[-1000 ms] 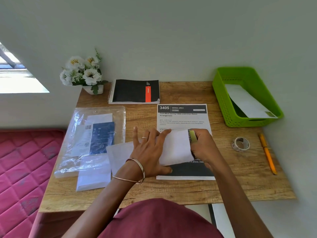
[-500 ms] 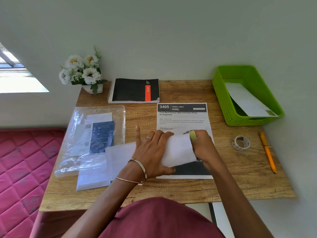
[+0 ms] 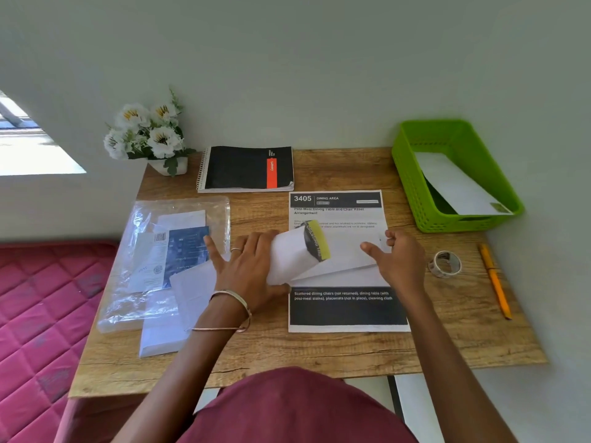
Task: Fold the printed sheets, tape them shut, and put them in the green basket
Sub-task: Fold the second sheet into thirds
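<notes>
Folding a white printed sheet (image 3: 297, 254) mid-table, the left hand (image 3: 246, 266) pressed its curled flap flat-fingered while the right hand (image 3: 399, 257) pinched its right edge; one folded sheet (image 3: 457, 183) already lay in the green plastic basket (image 3: 412, 183) (far right), clear tape roll (image 3: 445, 264) untouched.

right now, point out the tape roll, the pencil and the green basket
tape roll (image 3: 445, 264): head view, on the roll's near rim.
pencil (image 3: 494, 279): head view, middle of the yellow shaft.
green basket (image 3: 412, 187): head view, on its left outer wall.
</notes>
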`<state>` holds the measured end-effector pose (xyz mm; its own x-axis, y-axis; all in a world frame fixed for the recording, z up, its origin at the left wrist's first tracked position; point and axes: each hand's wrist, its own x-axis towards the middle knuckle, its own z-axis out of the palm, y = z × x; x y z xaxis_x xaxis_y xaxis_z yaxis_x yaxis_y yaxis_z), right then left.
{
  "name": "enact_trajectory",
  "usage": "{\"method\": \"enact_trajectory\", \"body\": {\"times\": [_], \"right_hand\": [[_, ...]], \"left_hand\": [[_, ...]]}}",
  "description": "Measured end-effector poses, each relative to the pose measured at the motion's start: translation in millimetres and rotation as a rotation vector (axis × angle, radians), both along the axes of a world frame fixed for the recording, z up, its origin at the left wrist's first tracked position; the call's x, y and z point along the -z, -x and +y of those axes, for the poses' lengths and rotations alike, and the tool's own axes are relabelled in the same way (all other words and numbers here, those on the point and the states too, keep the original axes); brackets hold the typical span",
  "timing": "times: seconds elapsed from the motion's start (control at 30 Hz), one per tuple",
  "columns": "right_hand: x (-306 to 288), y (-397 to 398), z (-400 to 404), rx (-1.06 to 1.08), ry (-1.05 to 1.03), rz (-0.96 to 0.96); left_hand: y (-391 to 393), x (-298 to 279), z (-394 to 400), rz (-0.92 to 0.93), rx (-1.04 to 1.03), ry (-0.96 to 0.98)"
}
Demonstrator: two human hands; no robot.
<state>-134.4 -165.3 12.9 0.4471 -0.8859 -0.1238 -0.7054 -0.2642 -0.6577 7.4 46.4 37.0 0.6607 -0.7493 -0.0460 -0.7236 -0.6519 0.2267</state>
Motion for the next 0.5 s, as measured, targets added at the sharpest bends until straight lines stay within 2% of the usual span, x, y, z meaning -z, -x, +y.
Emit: {"method": "enact_trajectory", "body": {"times": [0.17,0.37,0.5], "right_hand": [[15,-13,6,-0.027,0.086,0.342],[15,-24,-4,0.128,-0.094,0.308],[14,-26,-8,0.176,-0.11,0.195]], "left_hand": [[1,1,-1,0.026,-0.01,0.021],[0,7,1,0.015,-0.015,0.024],[0,8,0,0.005,-0.017,0.009]]}}
